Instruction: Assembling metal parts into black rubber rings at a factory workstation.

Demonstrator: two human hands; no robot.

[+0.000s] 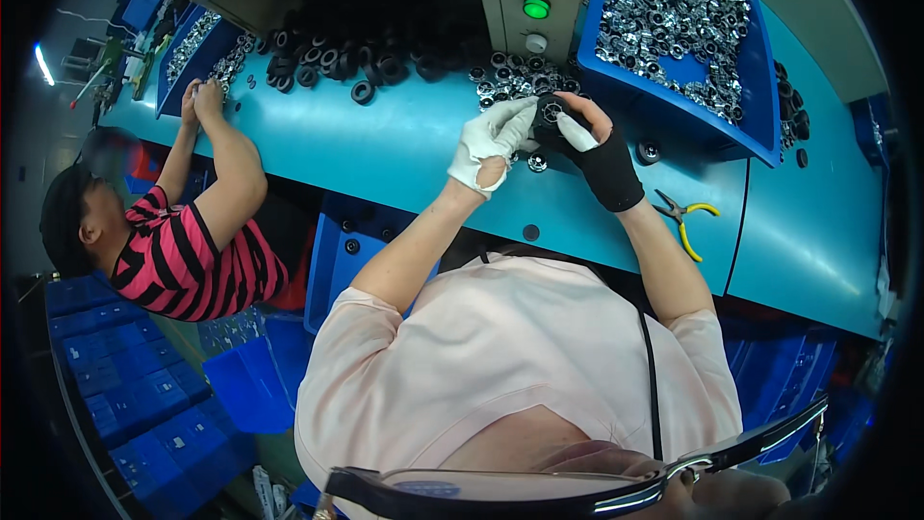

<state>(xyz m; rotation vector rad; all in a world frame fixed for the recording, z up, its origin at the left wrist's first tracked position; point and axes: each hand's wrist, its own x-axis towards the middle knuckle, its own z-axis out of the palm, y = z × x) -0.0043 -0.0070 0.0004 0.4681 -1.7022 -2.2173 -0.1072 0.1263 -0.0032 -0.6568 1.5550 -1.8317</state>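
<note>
Both my hands meet above the blue-green workbench (414,169), around a small black wheel with a silvery spoked centre (551,113). My left hand (493,144), in a white glove, pinches its left side. On the other side, my right hand (599,149) grips it, wearing a black glove with bare fingertips and a white cover on the thumb. Just below my fingers lies a shiny chrome hub (537,163). A black wheel with a chrome centre (649,151) rests right of my right hand. Loose chrome hubs (510,77) are heaped beyond my hands.
Black rings (362,91) lie piled at the machine's opening (423,0). A blue bin (756,140) of chrome parts stands at the right. Yellow-handled pliers (685,221) and a dark disc (530,232) lie near the front edge. A co-worker (202,241) works at the left.
</note>
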